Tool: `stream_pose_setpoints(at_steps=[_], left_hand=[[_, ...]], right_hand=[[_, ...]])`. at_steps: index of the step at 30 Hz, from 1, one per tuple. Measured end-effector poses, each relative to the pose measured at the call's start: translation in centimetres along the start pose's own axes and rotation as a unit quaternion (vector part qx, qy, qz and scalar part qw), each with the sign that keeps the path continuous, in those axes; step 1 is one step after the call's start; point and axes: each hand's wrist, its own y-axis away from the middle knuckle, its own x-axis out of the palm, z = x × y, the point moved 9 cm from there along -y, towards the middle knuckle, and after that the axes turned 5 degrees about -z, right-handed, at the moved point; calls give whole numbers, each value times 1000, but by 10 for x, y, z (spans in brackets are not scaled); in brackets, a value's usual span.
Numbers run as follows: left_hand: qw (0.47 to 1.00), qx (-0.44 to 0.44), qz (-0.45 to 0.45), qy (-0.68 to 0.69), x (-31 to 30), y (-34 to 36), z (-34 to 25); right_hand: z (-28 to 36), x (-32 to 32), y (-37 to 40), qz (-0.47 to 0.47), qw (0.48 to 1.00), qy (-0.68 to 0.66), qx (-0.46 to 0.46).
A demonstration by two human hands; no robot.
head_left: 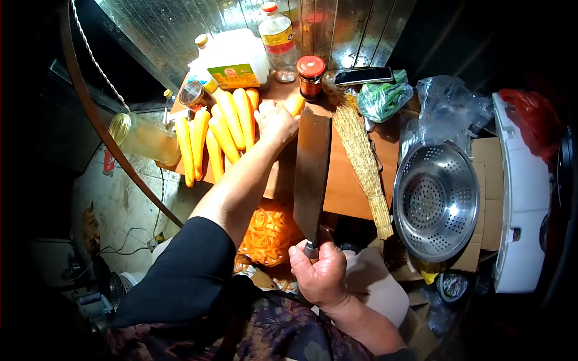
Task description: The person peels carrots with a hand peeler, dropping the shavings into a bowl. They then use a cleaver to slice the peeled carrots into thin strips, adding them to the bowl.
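My right hand [320,272] is wrapped round the handle of a cleaver [311,171], whose long dark blade points away from me over the table. Just left of the blade's far end, my left hand [276,123] is closed over a carrot [295,104], and only one end of it shows past the hand. Several peeled carrots [227,120] lie side by side left of that hand. Below the table edge, a heap of orange carrot shreds [268,234] is partly covered by my left arm.
At the back stand a red-lidded jar [310,78], a plastic bottle [278,39] and a white jug [241,57]. A straw brush [361,162] and a phone [363,76] lie on the wooden table [346,195]. A steel colander [436,201] is at right, a glass jar [144,139] at left.
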Motion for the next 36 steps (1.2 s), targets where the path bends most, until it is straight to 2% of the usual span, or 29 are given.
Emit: stream_pose_setpoints(at_steps=[2, 4, 6, 7, 8, 10, 11, 12, 13, 14, 16, 18, 19, 20, 22, 23, 24, 26, 27, 28, 30, 31, 35, 36], left_hand=[[985, 148, -58, 73, -16, 2, -15], [938, 243, -134, 208, -40, 18, -15], [898, 257, -77, 350, -50, 38, -5], [896, 234, -29, 377, -53, 52, 6], [837, 158, 126, 508, -37, 69, 13], [791, 106, 156, 581, -61, 109, 31], [724, 85, 209, 651, -76, 134, 33], [702, 57, 242, 667, -83, 153, 44], [686, 32, 268, 676, -79, 168, 59], [668, 6, 294, 684, -74, 183, 74], [678, 11, 309, 667, -84, 210, 93], [695, -4, 322, 643, -96, 236, 108], [759, -12, 307, 575, -83, 241, 129], [782, 2, 227, 581, -98, 246, 134], [827, -56, 265, 493, -94, 262, 152], [837, -13, 212, 504, -96, 264, 159], [837, -19, 209, 505, -90, 269, 168], [831, 28, 183, 524, -95, 271, 174], [840, 90, 171, 507, -103, 273, 170], [841, 86, 169, 507, -106, 277, 175], [814, 41, 238, 529, -101, 289, 179], [842, 52, 229, 486, -94, 286, 187], [841, 17, 211, 498, -112, 297, 181], [849, 13, 172, 500, -125, 298, 177]], right_hand=[[-3, -2, 2, -2, 1000, -9, 25], [8, -5, -2, -8, 1000, 2, 22], [21, -12, -1, -30, 999, 13, -29], [23, -14, 0, -30, 997, 36, -55], [17, -14, 3, -23, 997, 51, -50], [30, -16, 6, -58, 987, 52, -142], [36, -13, 9, -46, 986, 60, -149], [41, -10, 12, -34, 985, 68, -156], [47, -4, 16, -32, 962, 132, -237], [42, 4, 17, 1, 963, 161, -214], [43, 19, 28, 19, 937, 203, -284], [37, 33, 37, 50, 927, 218, -300], [36, 40, 42, 78, 930, 215, -288], [38, 46, 47, 105, 931, 213, -277], [35, 58, 57, 134, 927, 226, -268], [38, 63, 63, 135, 920, 221, -293], [42, 67, 68, 136, 912, 216, -320], [44, 73, 76, 150, 910, 210, -323], [46, 77, 80, 152, 907, 211, -332], [47, 80, 83, 154, 903, 212, -341], [45, 84, 86, 164, 902, 222, -333], [43, 87, 87, 170, 901, 233, -324], [41, 92, 92, 171, 899, 233, -330], [39, 93, 92, 176, 899, 238, -322]])
